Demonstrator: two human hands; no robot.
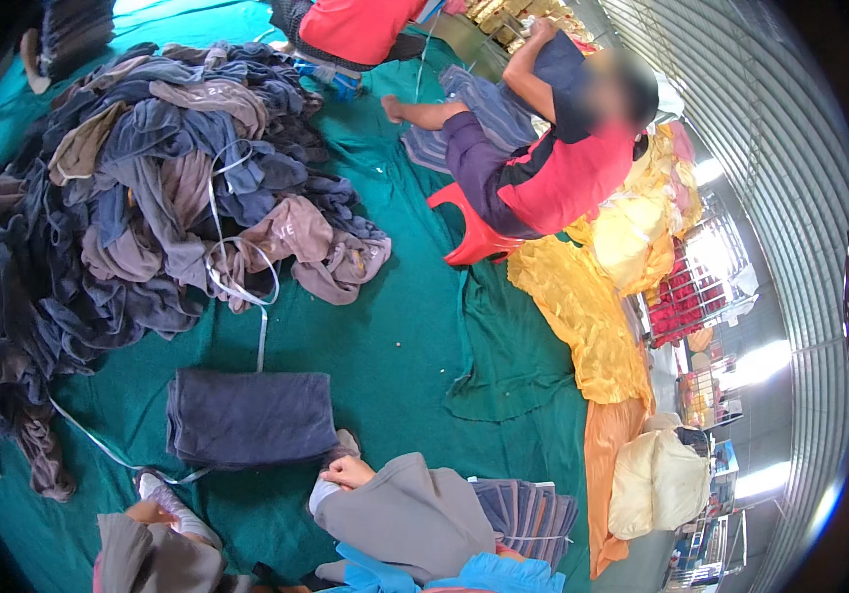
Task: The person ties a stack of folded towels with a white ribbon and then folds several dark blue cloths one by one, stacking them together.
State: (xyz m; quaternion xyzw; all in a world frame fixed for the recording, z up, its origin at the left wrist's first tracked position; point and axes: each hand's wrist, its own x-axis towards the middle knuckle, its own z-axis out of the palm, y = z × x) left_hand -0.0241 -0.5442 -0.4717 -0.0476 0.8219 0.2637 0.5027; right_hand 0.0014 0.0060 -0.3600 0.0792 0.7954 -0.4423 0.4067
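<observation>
My right hand (349, 472) rests with curled fingers at the cuff of my grey trouser leg (417, 519), beside a pale sock; whether it grips the cloth is unclear. My left hand (151, 511) is partly hidden at the other trouser cuff, beside a patterned sock (186, 515). In front of my feet lies a neat stack of folded dark blue-grey cloths (250, 419). A white strap (262, 337) runs from beneath it towards a large heap of crumpled blue and brownish cloths (172, 185). Both hands are away from the stack.
Green cloth (394, 385) covers the floor. A strapped bundle of folded cloths (532, 519) lies at my right. Across from me, a person (572, 178) sits on a red plastic stool (469, 230); another person (357, 30) is beyond. Yellow fabric (580, 319) and a cream bundle (657, 482) border the right.
</observation>
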